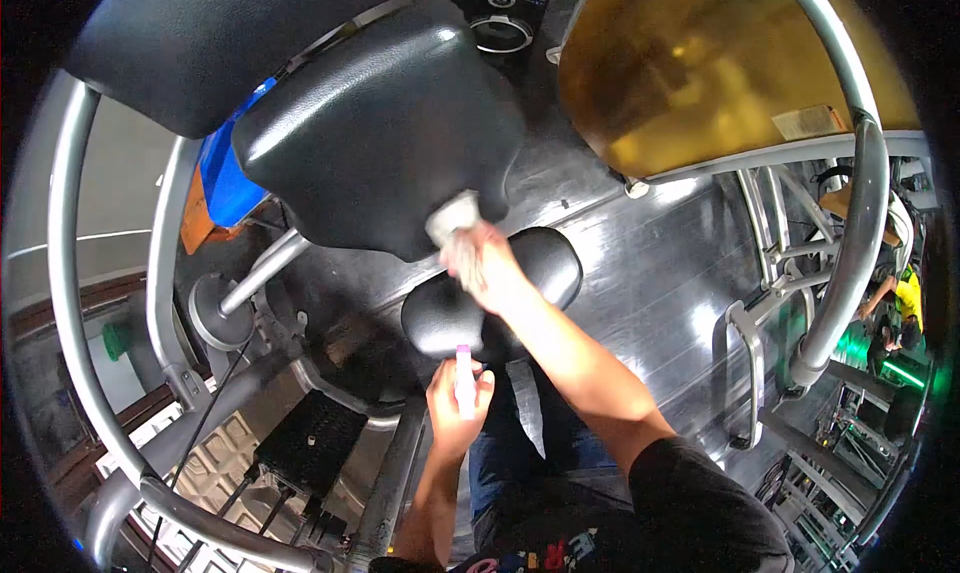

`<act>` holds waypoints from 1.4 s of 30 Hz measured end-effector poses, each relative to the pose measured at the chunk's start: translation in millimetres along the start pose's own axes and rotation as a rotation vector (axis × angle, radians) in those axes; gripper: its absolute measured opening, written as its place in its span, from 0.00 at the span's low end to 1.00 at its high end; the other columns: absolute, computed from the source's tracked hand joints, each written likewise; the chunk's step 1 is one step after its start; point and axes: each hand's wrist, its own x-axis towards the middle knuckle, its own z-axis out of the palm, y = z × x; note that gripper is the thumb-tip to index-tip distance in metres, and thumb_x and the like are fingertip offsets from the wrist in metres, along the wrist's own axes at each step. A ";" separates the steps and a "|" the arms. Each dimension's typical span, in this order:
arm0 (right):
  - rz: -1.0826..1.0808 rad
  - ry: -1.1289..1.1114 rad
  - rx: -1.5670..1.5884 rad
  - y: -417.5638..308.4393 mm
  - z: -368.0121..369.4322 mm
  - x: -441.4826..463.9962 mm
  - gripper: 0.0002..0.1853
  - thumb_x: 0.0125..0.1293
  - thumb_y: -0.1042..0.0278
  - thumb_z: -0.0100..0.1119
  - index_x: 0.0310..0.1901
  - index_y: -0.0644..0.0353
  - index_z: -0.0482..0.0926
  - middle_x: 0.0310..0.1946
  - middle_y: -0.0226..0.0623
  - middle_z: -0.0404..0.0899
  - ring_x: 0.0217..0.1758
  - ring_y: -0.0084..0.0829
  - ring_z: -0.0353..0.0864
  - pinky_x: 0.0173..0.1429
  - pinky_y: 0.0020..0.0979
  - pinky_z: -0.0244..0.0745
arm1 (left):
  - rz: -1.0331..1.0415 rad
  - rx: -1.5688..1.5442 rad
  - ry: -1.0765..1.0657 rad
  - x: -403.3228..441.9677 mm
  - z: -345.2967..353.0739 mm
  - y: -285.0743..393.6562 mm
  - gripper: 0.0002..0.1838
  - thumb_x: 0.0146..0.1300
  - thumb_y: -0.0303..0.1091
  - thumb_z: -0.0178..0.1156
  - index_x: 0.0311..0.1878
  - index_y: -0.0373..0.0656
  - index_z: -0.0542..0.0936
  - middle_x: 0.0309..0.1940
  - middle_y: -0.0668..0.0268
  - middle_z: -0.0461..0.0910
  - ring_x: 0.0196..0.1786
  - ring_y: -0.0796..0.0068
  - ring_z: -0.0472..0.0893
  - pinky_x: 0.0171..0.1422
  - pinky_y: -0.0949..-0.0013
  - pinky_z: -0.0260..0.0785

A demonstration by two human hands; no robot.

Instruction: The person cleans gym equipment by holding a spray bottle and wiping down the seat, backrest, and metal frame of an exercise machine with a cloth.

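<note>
My right hand [487,265] is closed round a white cloth [455,216]. The cloth meets the lower right edge of a large black padded seat [375,143] with a leather-like cover. Lower down, my left hand [458,408] grips a slim white bottle [464,383] with a purple-pink top, held upright in front of me. Just beyond it is a smaller black pad [545,263], partly hidden behind my right forearm.
Curved grey metal tubes [65,223] rise on the left, with another tube [862,243] on the right. A gold-brown panel [700,73] stands at the upper right. Dark floor [640,263] shows between the frames. Far right, a person in yellow [908,295] is small in view.
</note>
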 end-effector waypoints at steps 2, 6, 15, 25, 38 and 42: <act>0.149 0.115 -0.161 -25.6 75.2 -44.2 0.13 0.74 0.69 0.48 0.55 0.63 0.75 0.37 0.40 0.82 0.29 0.32 0.84 0.30 0.29 0.82 | -0.028 -0.028 0.013 -3.3 0.2 -2.8 0.09 0.57 0.25 0.69 0.38 0.38 0.78 0.30 0.60 0.79 0.29 0.67 0.77 0.37 0.66 0.71; 0.211 0.407 -0.147 -1.6 3.4 -57.1 0.16 0.76 0.67 0.46 0.60 0.63 0.72 0.40 0.40 0.81 0.29 0.31 0.84 0.27 0.28 0.82 | -0.082 -0.057 0.019 -12.2 -8.7 -5.0 0.09 0.59 0.25 0.67 0.39 0.40 0.77 0.30 0.68 0.77 0.30 0.79 0.72 0.37 0.71 0.67; -0.015 0.584 -0.060 -0.6 -24.6 7.3 0.08 0.74 0.72 0.45 0.45 0.64 0.75 0.31 0.44 0.83 0.32 0.37 0.86 0.36 0.34 0.85 | -0.146 0.037 -0.009 -16.1 -10.7 -17.8 0.08 0.57 0.26 0.68 0.38 0.41 0.78 0.27 0.62 0.77 0.25 0.69 0.74 0.33 0.68 0.69; 0.212 0.397 -0.039 -13.7 36.2 -42.8 0.14 0.74 0.68 0.48 0.57 0.60 0.73 0.38 0.39 0.83 0.28 0.31 0.85 0.25 0.28 0.80 | -0.330 -0.179 0.037 -36.1 -13.9 -26.3 0.07 0.60 0.25 0.65 0.38 0.41 0.77 0.28 0.73 0.75 0.31 0.84 0.72 0.37 0.75 0.67; 0.044 0.188 0.088 -43.3 62.1 -11.4 0.17 0.71 0.66 0.54 0.58 0.60 0.73 0.34 0.38 0.82 0.27 0.27 0.83 0.28 0.28 0.82 | -0.095 -0.140 0.039 -0.1 6.6 11.5 0.08 0.56 0.23 0.67 0.38 0.39 0.78 0.30 0.63 0.80 0.29 0.75 0.78 0.36 0.70 0.71; 0.046 0.349 -0.024 -64.9 29.8 -33.7 0.17 0.70 0.66 0.54 0.59 0.58 0.73 0.37 0.37 0.84 0.25 0.27 0.83 0.23 0.26 0.80 | -0.094 -0.134 0.011 0.6 6.3 11.4 0.08 0.56 0.23 0.67 0.38 0.39 0.78 0.30 0.64 0.80 0.32 0.73 0.80 0.39 0.69 0.73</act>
